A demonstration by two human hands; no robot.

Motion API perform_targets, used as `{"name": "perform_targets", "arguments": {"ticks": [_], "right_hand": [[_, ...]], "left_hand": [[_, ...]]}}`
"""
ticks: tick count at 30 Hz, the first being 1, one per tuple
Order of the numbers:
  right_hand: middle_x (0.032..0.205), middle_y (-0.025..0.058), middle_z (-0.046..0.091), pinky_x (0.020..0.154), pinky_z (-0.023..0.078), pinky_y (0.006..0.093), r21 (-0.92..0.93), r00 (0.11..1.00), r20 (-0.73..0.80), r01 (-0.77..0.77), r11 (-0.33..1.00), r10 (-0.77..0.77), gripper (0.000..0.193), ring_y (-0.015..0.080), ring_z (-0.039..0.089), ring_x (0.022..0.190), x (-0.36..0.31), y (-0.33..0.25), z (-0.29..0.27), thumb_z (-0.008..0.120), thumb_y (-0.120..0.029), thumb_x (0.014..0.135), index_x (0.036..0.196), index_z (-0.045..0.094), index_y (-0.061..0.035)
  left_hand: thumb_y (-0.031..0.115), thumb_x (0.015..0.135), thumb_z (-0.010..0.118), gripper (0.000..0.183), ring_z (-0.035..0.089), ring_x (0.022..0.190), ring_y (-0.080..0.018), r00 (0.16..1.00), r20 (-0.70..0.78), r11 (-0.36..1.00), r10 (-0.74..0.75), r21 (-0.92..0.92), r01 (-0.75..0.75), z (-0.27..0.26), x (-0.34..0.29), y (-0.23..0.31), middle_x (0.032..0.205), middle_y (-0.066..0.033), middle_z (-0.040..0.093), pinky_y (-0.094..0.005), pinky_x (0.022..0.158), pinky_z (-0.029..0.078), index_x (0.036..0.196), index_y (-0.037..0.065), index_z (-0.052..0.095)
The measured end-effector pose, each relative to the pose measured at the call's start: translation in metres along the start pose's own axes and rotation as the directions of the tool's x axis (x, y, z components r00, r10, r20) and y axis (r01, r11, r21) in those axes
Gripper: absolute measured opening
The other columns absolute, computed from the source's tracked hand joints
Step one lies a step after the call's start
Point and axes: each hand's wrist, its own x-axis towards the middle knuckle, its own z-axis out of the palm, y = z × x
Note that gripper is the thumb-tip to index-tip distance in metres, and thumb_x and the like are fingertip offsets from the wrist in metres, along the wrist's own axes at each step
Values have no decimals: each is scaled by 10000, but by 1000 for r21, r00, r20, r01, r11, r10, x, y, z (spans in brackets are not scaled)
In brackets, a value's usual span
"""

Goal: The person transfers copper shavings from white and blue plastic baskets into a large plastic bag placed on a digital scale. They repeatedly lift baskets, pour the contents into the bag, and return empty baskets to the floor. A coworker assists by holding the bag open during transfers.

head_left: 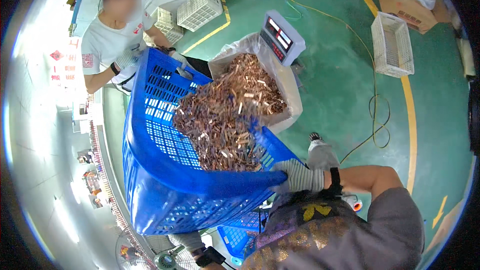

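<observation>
A big blue plastic basket [165, 180] is tilted, and small shiny copper-brown pieces [225, 135] slide from it into a box [287, 107] lined with clear plastic. More of these pieces [255, 77] are heaped inside the box. My right hand [302, 176], in a striped knit glove, is closed on the basket's near right rim. Low in the view, my gloved left hand [187, 241] is against the basket's underside, its fingers hidden. Across from me a person [117, 32] in a white shirt and gloves holds the basket's far end with both hands.
A scale display [282, 37] stands behind the box. White crates [392, 45] [200, 10] and a cardboard carton [412, 0] rest on the green floor. A yellow hose [374, 105] winds across it. Below the basket are another blue basket [235, 240] and a fan [167, 259].
</observation>
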Motion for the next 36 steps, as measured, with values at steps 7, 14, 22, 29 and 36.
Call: {"name": "perform_targets", "arguments": {"ticks": [7, 14, 22, 29, 36], "right_hand": [[730, 68, 661, 627, 485, 335, -66, 999, 38, 17, 998, -14, 331, 186, 625, 670, -3, 11, 0, 793, -335, 763, 944, 684, -80], [765, 70, 675, 625, 486, 333, -147, 995, 38, 94, 985, -89, 313, 174, 621, 666, -9, 6, -5, 802, -311, 757, 912, 675, -71], [715, 33, 657, 601, 478, 303, 51, 995, 69, -80, 995, 77, 295, 113, 586, 653, -12, 11, 7, 807, -278, 763, 915, 678, -60], [685, 48, 636, 595, 470, 308, -30, 998, 57, -13, 999, 15, 295, 120, 576, 634, -20, -1, 0, 795, -299, 766, 897, 674, -64], [702, 36, 637, 590, 470, 319, 56, 997, -29, 69, 996, -68, 278, 146, 582, 631, -23, 10, -2, 796, -281, 757, 891, 672, -71]], "left_hand": [[585, 945, 370, 639, 466, 1254, -352, 996, 47, 997, -71, 2, 71, -3, -4, -18, 1391, -145, 485, -536, 1064, 363, 1378, 125, 467], [612, 934, 381, 707, 439, 1282, -350, 984, 144, 973, -101, -194, 128, 9, -15, -25, 1413, -158, 460, -546, 1078, 337, 1402, 84, 432], [635, 914, 402, 716, 466, 1255, -353, 998, -24, 986, -60, -158, 55, 23, -26, 3, 1376, -155, 501, -525, 1076, 352, 1379, 94, 458], [575, 923, 434, 644, 525, 1187, -338, 999, -49, 999, 5, -37, -7, 32, -27, 14, 1315, -155, 546, -515, 1029, 406, 1324, 77, 505], [560, 936, 413, 643, 483, 1238, -341, 998, -64, 998, -8, -71, 3, 44, -33, -1, 1356, -162, 515, -520, 1056, 373, 1352, 75, 479]]}}
